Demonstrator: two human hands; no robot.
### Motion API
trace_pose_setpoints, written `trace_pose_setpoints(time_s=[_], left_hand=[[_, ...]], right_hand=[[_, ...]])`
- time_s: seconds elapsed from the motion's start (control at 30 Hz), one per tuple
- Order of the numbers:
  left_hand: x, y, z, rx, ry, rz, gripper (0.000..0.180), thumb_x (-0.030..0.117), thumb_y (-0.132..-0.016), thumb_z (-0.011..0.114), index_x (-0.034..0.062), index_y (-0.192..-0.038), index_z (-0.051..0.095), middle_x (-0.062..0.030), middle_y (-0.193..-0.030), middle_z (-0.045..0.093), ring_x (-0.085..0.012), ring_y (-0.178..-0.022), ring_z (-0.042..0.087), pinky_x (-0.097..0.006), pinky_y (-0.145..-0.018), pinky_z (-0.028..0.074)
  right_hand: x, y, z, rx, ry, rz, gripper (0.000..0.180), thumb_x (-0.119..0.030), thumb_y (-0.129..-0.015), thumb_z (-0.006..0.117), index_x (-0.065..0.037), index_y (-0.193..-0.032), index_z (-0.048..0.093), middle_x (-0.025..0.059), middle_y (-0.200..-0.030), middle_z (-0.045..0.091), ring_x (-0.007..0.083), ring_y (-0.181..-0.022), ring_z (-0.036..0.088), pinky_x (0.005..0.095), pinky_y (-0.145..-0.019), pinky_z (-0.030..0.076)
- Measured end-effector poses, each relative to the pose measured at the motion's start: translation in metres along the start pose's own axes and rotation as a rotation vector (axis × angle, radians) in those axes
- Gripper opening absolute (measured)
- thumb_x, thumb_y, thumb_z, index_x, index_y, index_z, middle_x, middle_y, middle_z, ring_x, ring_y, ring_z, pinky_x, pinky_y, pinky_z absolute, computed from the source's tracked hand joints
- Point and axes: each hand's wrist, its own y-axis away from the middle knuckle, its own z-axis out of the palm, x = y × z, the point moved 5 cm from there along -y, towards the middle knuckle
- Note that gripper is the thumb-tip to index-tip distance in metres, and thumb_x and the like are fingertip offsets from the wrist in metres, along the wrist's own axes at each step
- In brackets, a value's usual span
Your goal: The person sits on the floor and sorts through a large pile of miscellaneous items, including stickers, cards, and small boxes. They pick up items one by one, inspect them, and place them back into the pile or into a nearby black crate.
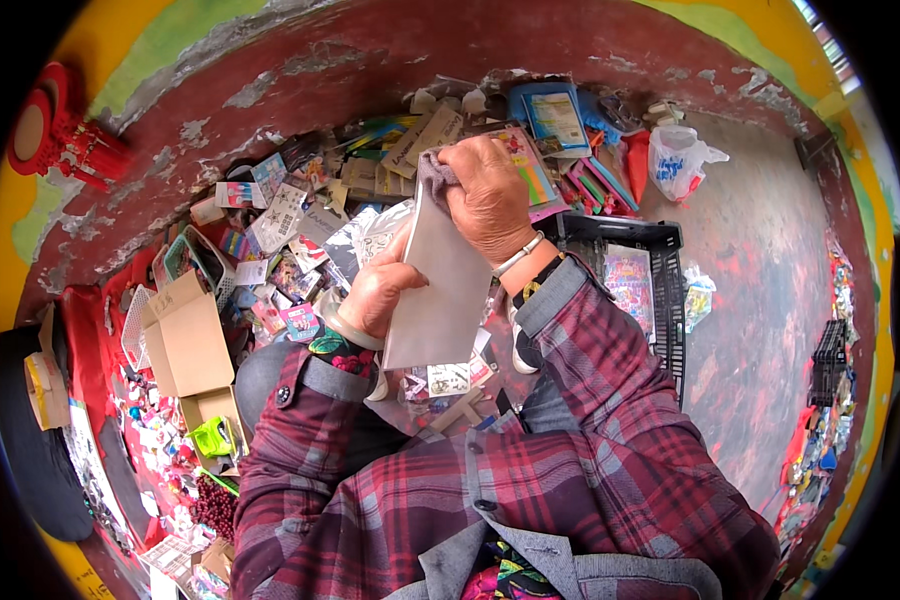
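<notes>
My left grip [372,298] pinched a pale booklet [442,300], my right grip [488,195] a cloth [435,172] at its top. Beyond both rose a peeling wall [390,50]; right of them, a crate [667,310] sat on scuffed floor [745,300].

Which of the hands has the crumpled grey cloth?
The right hand holds the cloth at the top of the pale rectangular panel; the left hand grips the panel's left side.

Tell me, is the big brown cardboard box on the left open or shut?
Open: the cardboard box has its flap up, and something bright green shows at its opening.
</notes>
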Motion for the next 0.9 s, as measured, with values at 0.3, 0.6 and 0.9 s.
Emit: trace_pose_setpoints(time_s=[0.3, 0.6, 0.9], left_hand=[[-0.002, -0.002, -0.004, -0.016, -0.022, -0.001, 0.075, -0.006, -0.067, 0.041, 0.0089, -0.139, 0.030, -0.0071, -0.114, 0.052, -0.0172, -0.097, 0.054, -0.026, -0.081, 0.044], [0.002, -0.003, -0.007, -0.013, 0.055, 0.041, 0.074, -0.003, -0.065, 0.041, 0.0064, -0.138, 0.030, -0.0106, -0.119, 0.050, -0.0226, -0.105, 0.052, -0.031, -0.089, 0.043], [0.010, -0.001, -0.014, 0.015, 0.133, 0.088, 0.076, -0.003, -0.063, 0.040, 0.0048, -0.137, 0.030, -0.0151, -0.124, 0.048, -0.0279, -0.110, 0.052, -0.037, -0.093, 0.043]], right_hand=[[-0.007, 0.000, -0.002, -0.002, 0.172, -0.125, 0.017, -0.007, -0.067, 0.059, -0.013, -0.083, 0.059, 0.0019, -0.083, 0.054, 0.0212, -0.080, 0.054, 0.0334, -0.063, 0.047], [0.002, 0.009, 0.009, -0.102, 0.261, -0.103, 0.007, -0.013, -0.071, 0.055, -0.013, -0.078, 0.056, 0.0025, -0.079, 0.049, 0.0216, -0.079, 0.051, 0.0326, -0.065, 0.046], [0.027, 0.019, 0.020, -0.187, 0.312, -0.047, 0.006, -0.012, -0.071, 0.054, -0.011, -0.077, 0.055, 0.0048, -0.080, 0.051, 0.0229, -0.082, 0.051, 0.0335, -0.064, 0.047]])
